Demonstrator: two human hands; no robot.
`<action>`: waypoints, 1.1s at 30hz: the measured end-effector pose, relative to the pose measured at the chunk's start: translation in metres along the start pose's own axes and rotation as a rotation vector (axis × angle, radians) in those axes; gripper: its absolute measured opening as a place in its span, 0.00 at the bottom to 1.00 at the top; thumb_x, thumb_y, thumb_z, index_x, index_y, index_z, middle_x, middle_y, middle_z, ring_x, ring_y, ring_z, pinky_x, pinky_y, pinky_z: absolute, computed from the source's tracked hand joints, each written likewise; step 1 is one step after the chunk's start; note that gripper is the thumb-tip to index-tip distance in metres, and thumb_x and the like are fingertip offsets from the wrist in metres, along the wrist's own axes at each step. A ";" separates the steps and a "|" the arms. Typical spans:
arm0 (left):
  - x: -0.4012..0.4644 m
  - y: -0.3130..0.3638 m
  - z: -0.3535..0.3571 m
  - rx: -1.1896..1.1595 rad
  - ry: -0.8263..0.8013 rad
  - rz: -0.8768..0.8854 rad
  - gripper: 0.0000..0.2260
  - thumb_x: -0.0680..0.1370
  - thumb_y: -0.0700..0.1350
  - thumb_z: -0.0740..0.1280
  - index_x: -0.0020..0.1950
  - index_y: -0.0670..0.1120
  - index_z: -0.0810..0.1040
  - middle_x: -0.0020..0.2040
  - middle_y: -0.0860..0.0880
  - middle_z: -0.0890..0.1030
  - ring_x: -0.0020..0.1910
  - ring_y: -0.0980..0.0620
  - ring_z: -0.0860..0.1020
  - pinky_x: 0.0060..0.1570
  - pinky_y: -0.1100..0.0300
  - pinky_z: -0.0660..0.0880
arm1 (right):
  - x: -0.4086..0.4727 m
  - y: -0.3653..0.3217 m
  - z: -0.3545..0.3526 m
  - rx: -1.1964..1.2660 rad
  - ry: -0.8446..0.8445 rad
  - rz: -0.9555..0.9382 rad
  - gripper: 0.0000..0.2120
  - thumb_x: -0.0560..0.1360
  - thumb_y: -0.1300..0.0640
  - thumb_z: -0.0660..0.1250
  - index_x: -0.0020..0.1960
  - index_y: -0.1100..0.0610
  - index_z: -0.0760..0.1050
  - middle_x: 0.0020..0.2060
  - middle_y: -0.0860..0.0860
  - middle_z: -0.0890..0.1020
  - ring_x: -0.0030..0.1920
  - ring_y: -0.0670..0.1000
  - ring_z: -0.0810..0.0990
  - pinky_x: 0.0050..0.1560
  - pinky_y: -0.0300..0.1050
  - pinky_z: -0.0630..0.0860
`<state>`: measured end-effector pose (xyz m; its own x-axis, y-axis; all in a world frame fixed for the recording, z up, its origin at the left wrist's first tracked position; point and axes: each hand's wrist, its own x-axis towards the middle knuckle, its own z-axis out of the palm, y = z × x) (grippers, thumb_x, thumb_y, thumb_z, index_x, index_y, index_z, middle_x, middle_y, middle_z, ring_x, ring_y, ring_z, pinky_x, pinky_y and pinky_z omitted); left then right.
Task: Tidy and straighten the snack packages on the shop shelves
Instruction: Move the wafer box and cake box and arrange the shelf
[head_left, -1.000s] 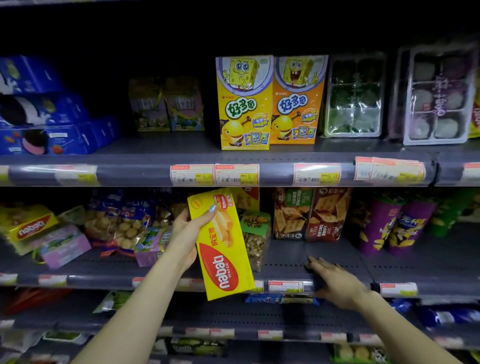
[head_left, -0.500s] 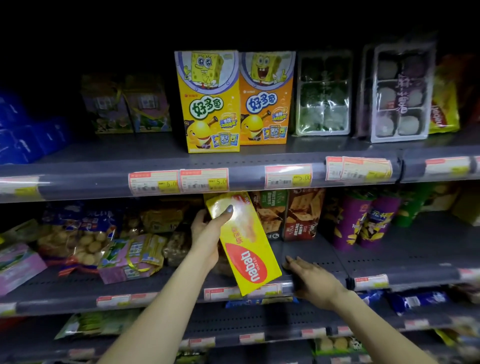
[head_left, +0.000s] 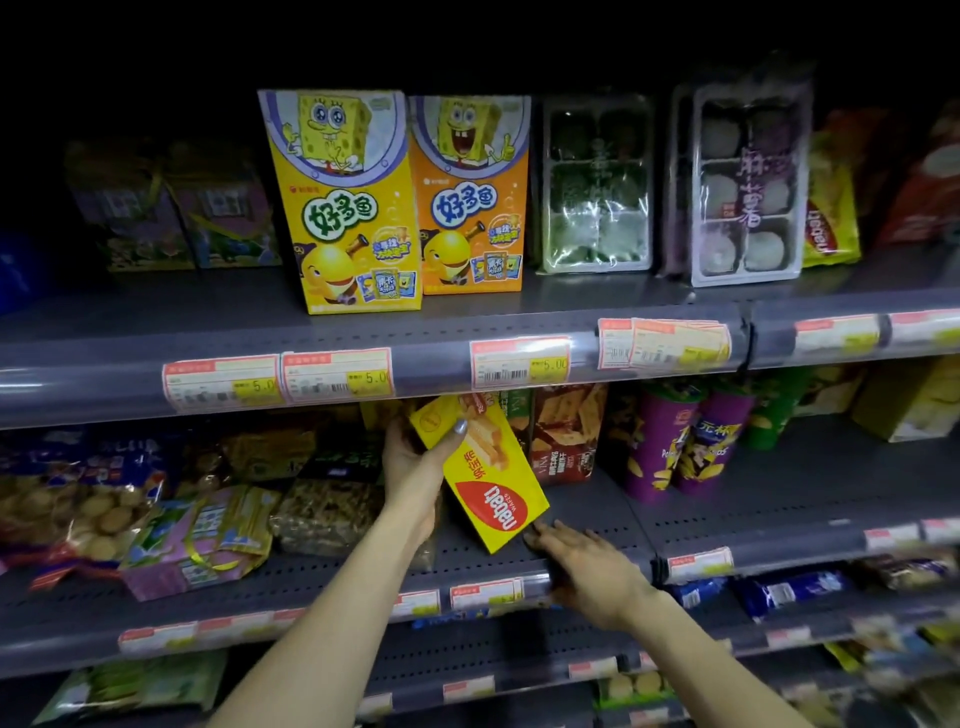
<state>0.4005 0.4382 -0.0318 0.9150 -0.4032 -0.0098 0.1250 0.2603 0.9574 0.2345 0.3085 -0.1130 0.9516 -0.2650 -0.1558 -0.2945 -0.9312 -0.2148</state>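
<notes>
One wafer box (head_left: 480, 470) tilted in L grip (head_left: 415, 467); R grip (head_left: 587, 564) just below.

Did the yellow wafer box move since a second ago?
Yes. The wafer box, held by the left hand, went right and deeper into the shelf; it now overlaps the brown cracker box, which it hung left of before.

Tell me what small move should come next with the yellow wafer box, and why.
Probably set it down upright beside the brown cracker box. The left hand holds the yellow wafer box tilted, its lower corner near bare middle shelf, where the right hand rests open.
</notes>
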 end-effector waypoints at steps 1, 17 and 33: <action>0.000 0.002 -0.002 0.061 -0.010 0.016 0.21 0.70 0.39 0.75 0.60 0.46 0.72 0.48 0.51 0.82 0.42 0.56 0.82 0.36 0.65 0.77 | 0.000 0.000 0.000 -0.001 -0.001 0.001 0.34 0.76 0.53 0.65 0.77 0.47 0.51 0.78 0.46 0.50 0.78 0.48 0.49 0.75 0.49 0.48; -0.002 0.002 0.020 0.472 -0.407 0.094 0.30 0.70 0.34 0.73 0.69 0.44 0.66 0.60 0.46 0.77 0.59 0.49 0.77 0.57 0.56 0.74 | -0.005 -0.003 -0.001 -0.015 0.064 0.011 0.34 0.75 0.53 0.67 0.76 0.47 0.56 0.73 0.51 0.60 0.69 0.59 0.66 0.69 0.49 0.63; -0.006 -0.001 0.003 0.451 -0.344 0.121 0.23 0.71 0.38 0.74 0.63 0.46 0.69 0.61 0.46 0.77 0.57 0.46 0.78 0.54 0.55 0.77 | -0.007 -0.001 -0.010 0.242 0.084 0.012 0.29 0.72 0.47 0.70 0.70 0.52 0.67 0.59 0.50 0.65 0.59 0.50 0.71 0.58 0.31 0.67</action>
<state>0.3942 0.4381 -0.0315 0.7259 -0.6755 0.1294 -0.2177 -0.0472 0.9749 0.2288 0.3086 -0.1020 0.9489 -0.3050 -0.0813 -0.3088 -0.8434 -0.4396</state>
